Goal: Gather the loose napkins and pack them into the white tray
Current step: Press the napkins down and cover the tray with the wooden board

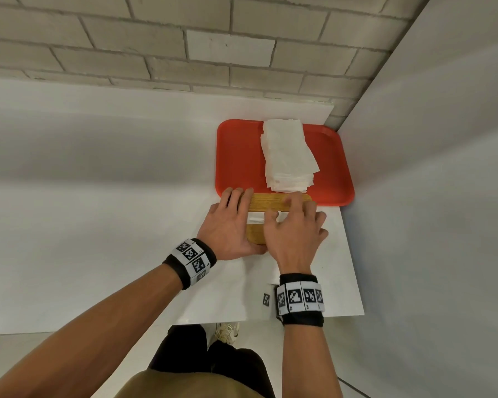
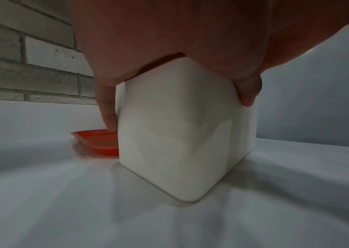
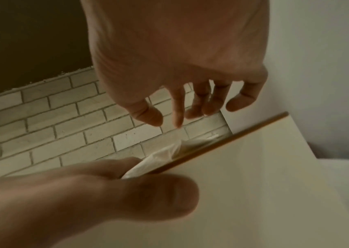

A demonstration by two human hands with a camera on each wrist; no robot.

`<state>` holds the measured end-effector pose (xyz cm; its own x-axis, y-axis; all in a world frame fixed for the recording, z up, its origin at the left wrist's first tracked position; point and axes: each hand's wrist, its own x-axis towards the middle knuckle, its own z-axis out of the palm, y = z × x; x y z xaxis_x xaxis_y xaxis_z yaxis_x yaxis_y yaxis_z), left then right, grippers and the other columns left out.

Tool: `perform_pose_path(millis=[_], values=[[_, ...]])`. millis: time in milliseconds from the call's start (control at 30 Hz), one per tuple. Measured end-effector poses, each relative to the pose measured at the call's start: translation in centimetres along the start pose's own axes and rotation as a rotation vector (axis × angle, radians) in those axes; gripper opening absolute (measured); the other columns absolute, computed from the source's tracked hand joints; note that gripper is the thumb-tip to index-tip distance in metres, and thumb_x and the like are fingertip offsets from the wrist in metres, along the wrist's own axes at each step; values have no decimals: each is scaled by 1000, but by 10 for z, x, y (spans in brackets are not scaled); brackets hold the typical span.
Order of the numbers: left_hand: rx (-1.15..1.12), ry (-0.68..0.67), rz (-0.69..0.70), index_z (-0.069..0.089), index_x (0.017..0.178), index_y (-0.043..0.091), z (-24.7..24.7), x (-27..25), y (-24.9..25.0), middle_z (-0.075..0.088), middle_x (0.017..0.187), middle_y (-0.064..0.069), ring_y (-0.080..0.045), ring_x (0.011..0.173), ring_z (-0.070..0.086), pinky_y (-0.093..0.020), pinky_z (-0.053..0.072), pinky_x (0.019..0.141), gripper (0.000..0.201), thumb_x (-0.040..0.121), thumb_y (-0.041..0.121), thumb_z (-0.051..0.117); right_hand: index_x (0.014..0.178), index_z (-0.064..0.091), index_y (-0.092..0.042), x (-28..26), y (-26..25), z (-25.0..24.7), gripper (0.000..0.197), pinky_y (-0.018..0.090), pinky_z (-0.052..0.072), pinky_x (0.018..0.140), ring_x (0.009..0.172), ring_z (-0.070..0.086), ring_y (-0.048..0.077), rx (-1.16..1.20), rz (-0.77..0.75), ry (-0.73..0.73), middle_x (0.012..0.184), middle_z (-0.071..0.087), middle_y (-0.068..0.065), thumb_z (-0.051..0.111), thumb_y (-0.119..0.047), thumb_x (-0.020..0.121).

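Observation:
A white box (image 1: 255,235) with a wooden slotted lid (image 1: 270,201) stands on the table just in front of a red tray (image 1: 239,156). A white napkin (image 1: 255,218) pokes out of the lid's slot, also seen crumpled in the right wrist view (image 3: 160,159). A tall stack of loose napkins (image 1: 288,153) lies on the red tray. My left hand (image 1: 233,219) grips the box's left end, fingers over the far edge and thumb (image 3: 148,193) on the near side (image 2: 179,134). My right hand (image 1: 293,222) hovers over the lid with fingers (image 3: 196,107) spread and empty.
The white table (image 1: 98,196) runs far to the left. A brick wall (image 1: 156,53) stands behind it and a white side wall (image 1: 429,168) closes off the right. The red tray's corner (image 2: 99,141) sits close beside the box.

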<state>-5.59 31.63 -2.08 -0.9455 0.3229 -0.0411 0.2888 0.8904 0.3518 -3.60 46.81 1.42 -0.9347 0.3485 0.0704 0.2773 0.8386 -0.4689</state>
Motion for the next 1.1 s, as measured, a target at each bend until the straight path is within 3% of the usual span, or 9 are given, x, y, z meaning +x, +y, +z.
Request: perform_pose_path(millis=[100, 300, 533, 633, 733, 833, 933, 1000, 1100], values=[[3, -12, -6, 21, 165, 10, -1, 0, 1, 35, 159, -7, -32, 151, 29, -54, 51, 107, 142, 59, 97, 58, 110, 66, -25, 9, 7, 4, 39, 50, 42, 95, 116, 43, 32, -128, -20, -172, 125, 53, 7, 44, -51, 91], [-1, 18, 6, 26, 163, 9, -1, -1, 2, 38, 156, -6, -31, 148, 33, -55, 53, 104, 139, 61, 99, 55, 97, 62, -37, 19, 14, 1, 15, 45, 32, 106, 121, 35, 26, 15, -117, -335, 120, 44, -6, 52, -48, 95], [11, 33, 3, 25, 164, 12, 0, 0, 2, 37, 157, -3, -27, 148, 32, -51, 51, 107, 138, 63, 103, 54, 98, 58, -38, 38, 46, -30, 9, 46, 38, 104, 117, 49, 12, 280, -423, -442, 104, 64, -24, 66, -40, 102], [7, 37, 9, 25, 163, 13, 0, 0, 2, 36, 158, -2, -26, 148, 32, -51, 51, 107, 138, 63, 102, 55, 100, 61, -42, 49, 47, -34, 11, 41, 31, 94, 110, 38, 11, 79, -497, -467, 101, 60, -27, 71, -45, 96], [9, 41, 14, 25, 163, 13, 0, 0, 2, 36, 157, -1, -26, 148, 32, -51, 52, 107, 137, 63, 102, 55, 92, 66, -39, 55, 38, -44, 9, 38, 33, 91, 100, 37, 13, 220, -532, -429, 90, 49, -18, 74, -35, 92], [16, 43, 15, 25, 163, 13, -1, 0, 2, 36, 156, -1, -26, 147, 32, -51, 52, 107, 137, 63, 102, 55, 100, 66, -41, 64, 36, -54, 22, 38, 36, 98, 106, 35, 12, 178, -505, -417, 104, 46, -18, 62, -49, 80], [25, 38, 19, 24, 163, 14, 0, -1, 1, 36, 157, -1, -25, 147, 31, -50, 51, 107, 137, 63, 102, 54, 110, 62, -55, 75, 36, -49, 37, 39, 29, 102, 116, 26, 15, -109, -470, -648, 121, 37, -15, 63, -61, 73], [30, 35, 25, 24, 163, 13, 0, 0, 1, 36, 157, -1, -25, 147, 31, -50, 52, 107, 136, 64, 102, 54, 89, 63, -49, 80, 33, -47, 16, 42, 30, 100, 115, 27, 16, -109, -459, -710, 118, 38, -13, 71, -52, 76], [45, 43, 25, 23, 163, 13, 1, 1, 1, 35, 157, -2, -26, 147, 31, -49, 52, 107, 137, 64, 102, 53, 77, 58, -28, 86, 34, -53, 18, 43, 37, 99, 112, 34, 16, 59, -454, -634, 111, 46, -14, 76, -29, 79]])
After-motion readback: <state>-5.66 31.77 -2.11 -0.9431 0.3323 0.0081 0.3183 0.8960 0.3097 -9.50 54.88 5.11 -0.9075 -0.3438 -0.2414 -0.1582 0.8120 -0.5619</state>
